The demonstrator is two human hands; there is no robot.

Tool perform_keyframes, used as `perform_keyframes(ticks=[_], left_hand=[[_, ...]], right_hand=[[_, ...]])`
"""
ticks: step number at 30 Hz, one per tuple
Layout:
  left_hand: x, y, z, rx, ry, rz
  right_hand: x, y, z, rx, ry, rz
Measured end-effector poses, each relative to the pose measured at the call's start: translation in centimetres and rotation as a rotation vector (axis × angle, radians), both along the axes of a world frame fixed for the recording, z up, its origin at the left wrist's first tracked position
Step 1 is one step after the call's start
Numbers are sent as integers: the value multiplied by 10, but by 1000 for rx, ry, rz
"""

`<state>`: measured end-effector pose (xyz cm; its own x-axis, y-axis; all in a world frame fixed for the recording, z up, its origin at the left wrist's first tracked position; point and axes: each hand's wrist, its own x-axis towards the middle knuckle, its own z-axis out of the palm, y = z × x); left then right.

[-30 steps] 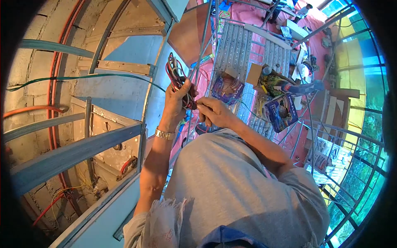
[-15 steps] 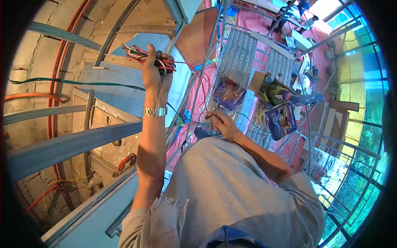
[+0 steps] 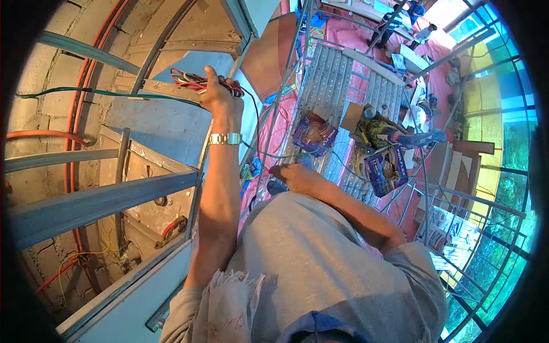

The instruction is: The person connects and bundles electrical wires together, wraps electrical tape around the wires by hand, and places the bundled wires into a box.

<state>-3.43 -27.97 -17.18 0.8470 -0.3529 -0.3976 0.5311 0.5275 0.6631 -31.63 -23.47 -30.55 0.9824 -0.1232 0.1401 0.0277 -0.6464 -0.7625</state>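
Observation:
A looped bundle of red, black, white and green electrical wires (image 3: 191, 83) is in my left hand (image 3: 220, 100), raised beside the wall opening, thumb up and fingers closed round it. A metal-band watch sits on that wrist. From the bundle a dark reddish wire (image 3: 257, 114) hangs down toward my right hand (image 3: 300, 178), which is low in front of my shirt with its fingers pinched together on the wire's lower part. The fingertips are partly blurred. A green wire (image 3: 114, 92) runs from the wall behind my left wrist and onward past my right hand.
Below me is a perforated metal scaffold deck (image 3: 329, 68) bearing wire boxes (image 3: 314, 134), another wire box (image 3: 386, 171) and a camouflage bag (image 3: 374, 128). Metal framing (image 3: 103, 200) crosses the left. Red conduits (image 3: 86, 86) climb the block wall. People (image 3: 394, 23) are far below.
My left hand has shifted slightly right and down with the bundle. My right hand has moved a little left and turned. A darker wire now spans the hands where a bright red one did.

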Motion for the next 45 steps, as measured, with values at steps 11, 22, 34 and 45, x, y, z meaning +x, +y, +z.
perform_keyframes(ticks=[11,22,34,45], left_hand=[[-11,-4,-22,350,-716,-17],[-24,13,-59,351,-691,-112],[-61,66,-89,277,-191,-992],[-70,89,-75,921,-1099,-1319]], right_hand=[[41,-41,90,904,86,-503],[69,-57,76,127,25,-63],[70,-113,92,289,1,-466],[38,-152,110,181,222,-150]])
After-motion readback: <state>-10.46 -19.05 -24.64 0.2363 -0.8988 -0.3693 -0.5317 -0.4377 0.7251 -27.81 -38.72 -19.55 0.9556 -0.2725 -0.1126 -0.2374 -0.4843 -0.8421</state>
